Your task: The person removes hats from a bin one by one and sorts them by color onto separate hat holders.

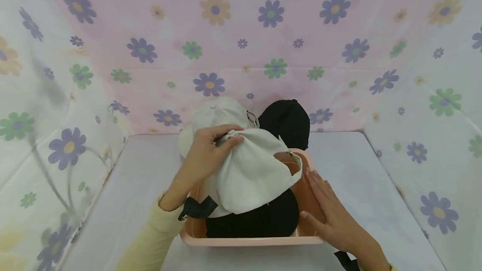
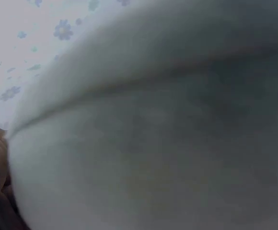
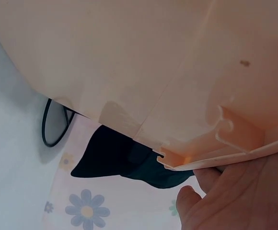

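Note:
My left hand (image 1: 205, 149) pinches the crown of a white baseball cap (image 1: 252, 175) near its top button, thumb against fingers. That cap hangs over a peach plastic basin (image 1: 252, 241), its back strap opening toward the right. Blurred white fabric (image 2: 139, 153) fills most of the left wrist view, with part of the hand at the left edge. Below the white cap, a black cap (image 1: 260, 223) lies in the basin, partly covered. My right hand (image 1: 331, 212) rests on the basin's right rim with fingers extended; the right wrist view shows it against the basin's outside (image 3: 129, 57).
Behind the basin sit another white cap (image 1: 218, 112) at the left and a black cap (image 1: 288, 122) at the right. Flower-patterned cloth (image 1: 241, 24) walls enclose the pale table (image 1: 354, 166) at the back and both sides.

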Demonstrator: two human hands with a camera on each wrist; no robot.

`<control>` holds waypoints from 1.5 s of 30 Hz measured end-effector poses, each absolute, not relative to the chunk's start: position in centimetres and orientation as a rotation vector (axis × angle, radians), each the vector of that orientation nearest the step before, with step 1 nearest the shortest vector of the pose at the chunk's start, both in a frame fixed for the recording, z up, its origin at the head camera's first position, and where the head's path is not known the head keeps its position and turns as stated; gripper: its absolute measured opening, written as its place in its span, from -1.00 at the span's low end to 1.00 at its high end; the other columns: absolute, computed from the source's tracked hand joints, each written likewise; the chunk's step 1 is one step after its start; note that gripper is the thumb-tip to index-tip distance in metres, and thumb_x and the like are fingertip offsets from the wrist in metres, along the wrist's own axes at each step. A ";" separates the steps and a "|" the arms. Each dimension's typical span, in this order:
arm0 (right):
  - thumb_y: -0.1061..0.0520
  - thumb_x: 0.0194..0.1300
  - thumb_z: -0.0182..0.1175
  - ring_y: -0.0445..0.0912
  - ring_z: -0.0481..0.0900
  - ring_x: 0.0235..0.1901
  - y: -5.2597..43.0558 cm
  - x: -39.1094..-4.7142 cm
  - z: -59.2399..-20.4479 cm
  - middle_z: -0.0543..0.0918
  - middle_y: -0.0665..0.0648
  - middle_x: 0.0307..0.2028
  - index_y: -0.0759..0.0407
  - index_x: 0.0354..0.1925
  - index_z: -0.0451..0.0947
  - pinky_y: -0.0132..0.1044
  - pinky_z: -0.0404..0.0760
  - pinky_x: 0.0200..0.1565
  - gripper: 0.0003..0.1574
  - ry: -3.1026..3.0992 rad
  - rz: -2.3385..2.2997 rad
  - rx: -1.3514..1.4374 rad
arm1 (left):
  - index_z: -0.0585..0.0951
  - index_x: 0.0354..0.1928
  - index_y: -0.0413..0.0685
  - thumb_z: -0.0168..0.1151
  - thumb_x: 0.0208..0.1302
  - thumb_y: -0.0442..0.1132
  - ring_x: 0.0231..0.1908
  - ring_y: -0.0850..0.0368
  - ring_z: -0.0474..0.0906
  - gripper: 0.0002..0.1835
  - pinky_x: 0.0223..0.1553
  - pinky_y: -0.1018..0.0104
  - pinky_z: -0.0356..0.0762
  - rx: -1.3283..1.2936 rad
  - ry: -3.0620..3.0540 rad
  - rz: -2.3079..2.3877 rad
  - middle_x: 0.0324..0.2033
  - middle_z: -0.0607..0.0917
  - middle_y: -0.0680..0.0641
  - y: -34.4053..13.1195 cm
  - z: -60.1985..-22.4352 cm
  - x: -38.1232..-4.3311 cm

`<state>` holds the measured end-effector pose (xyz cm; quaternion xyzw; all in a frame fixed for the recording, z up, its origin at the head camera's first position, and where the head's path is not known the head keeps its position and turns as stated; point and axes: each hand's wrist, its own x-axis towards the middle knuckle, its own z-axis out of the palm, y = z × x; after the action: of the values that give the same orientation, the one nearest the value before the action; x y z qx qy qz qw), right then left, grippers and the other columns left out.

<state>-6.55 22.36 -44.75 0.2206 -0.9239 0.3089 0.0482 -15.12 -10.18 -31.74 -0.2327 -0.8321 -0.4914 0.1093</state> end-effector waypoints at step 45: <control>-0.11 0.40 0.24 -0.15 -0.31 0.61 22.2 -6.6 -44.9 -0.06 0.11 0.63 0.02 0.65 -0.17 -0.59 -0.50 0.41 0.13 -2.845 0.969 0.633 | 0.68 0.14 -0.24 0.28 0.45 -0.14 0.02 -0.24 0.69 -0.63 0.06 -0.08 0.60 -0.413 -2.373 -1.118 0.04 0.72 -0.32 -14.6 -36.0 -28.5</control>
<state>-6.56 22.21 -44.90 0.2060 -0.9257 0.3154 0.0347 -28.51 -14.62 -35.97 -0.1510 -0.8674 -0.4086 0.2406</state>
